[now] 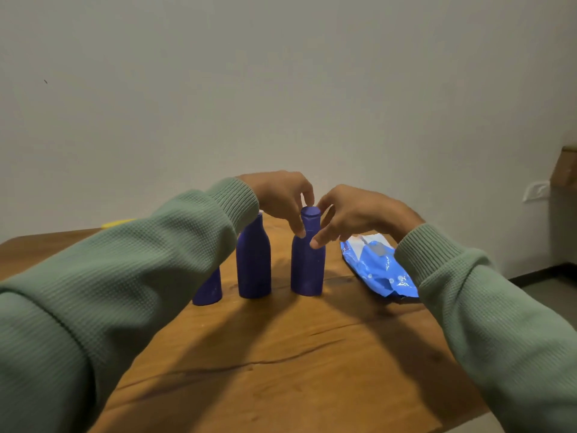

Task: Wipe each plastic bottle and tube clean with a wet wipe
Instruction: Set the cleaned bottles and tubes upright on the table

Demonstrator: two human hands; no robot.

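Note:
Three dark blue plastic bottles stand in a row on the wooden table (281, 354). The left bottle (208, 290) is mostly hidden behind my left sleeve. The middle bottle (253, 260) stands free, with its cap hidden behind my left wrist. My left hand (278, 198) pinches the neck of the right bottle (307, 267) just under its cap. My right hand (352, 214) reaches in from the right, its fingers fairly straight and a fingertip touching that bottle's shoulder. A blue wet wipe pack (376, 267) lies flat to the right of the bottles. No loose wipe shows in either hand.
A yellow object (117, 223) peeks over the table's far left edge. A plain wall rises right behind the table. A cardboard box (566, 167) stands at the far right, with floor below it.

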